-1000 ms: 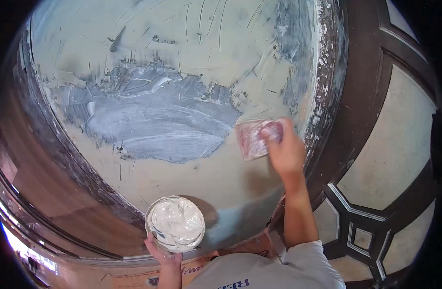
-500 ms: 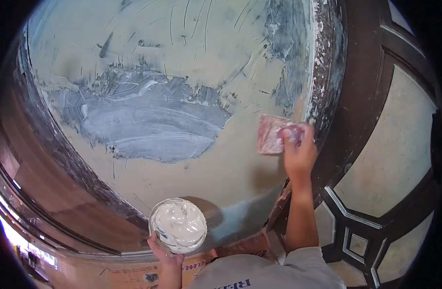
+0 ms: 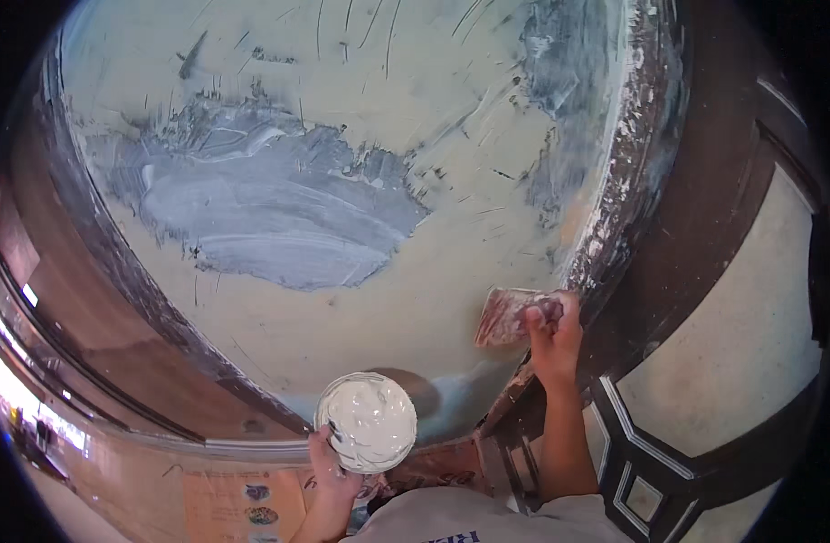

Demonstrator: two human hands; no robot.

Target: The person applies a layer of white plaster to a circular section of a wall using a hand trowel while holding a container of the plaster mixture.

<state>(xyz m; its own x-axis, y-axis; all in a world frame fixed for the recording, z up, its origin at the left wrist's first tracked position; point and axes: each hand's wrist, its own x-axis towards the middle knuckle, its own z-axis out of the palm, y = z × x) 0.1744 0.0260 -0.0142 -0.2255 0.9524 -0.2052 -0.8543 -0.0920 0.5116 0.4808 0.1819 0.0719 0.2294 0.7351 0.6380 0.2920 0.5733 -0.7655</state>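
My right hand [image 3: 552,342] grips a putty knife [image 3: 508,317] with a wide, reddish blade smeared white. Its blade is close to the lower right part of a cream wall panel [image 3: 342,321]; whether it touches the surface I cannot tell. At the lower middle, my left hand [image 3: 332,463] is closed on the rim of a round tub [image 3: 368,422] filled with white, creamy putty. The tub casts a shadow on the panel. A large grey-blue patch [image 3: 279,213] with streaks of putty spreads across the panel's left half.
A dark, chipped frame edge [image 3: 625,172] smeared with white borders the panel at right. Beyond it stands dark woodwork with pale inset panels [image 3: 718,335]. Brown wood [image 3: 89,317] curves along the left. Printed cardboard [image 3: 225,511] lies at the lower left, near my left forearm.
My right hand has moved down with the putty knife, nearer the tub. My left hand and the tub have shifted slightly right, and the view has turned a little.
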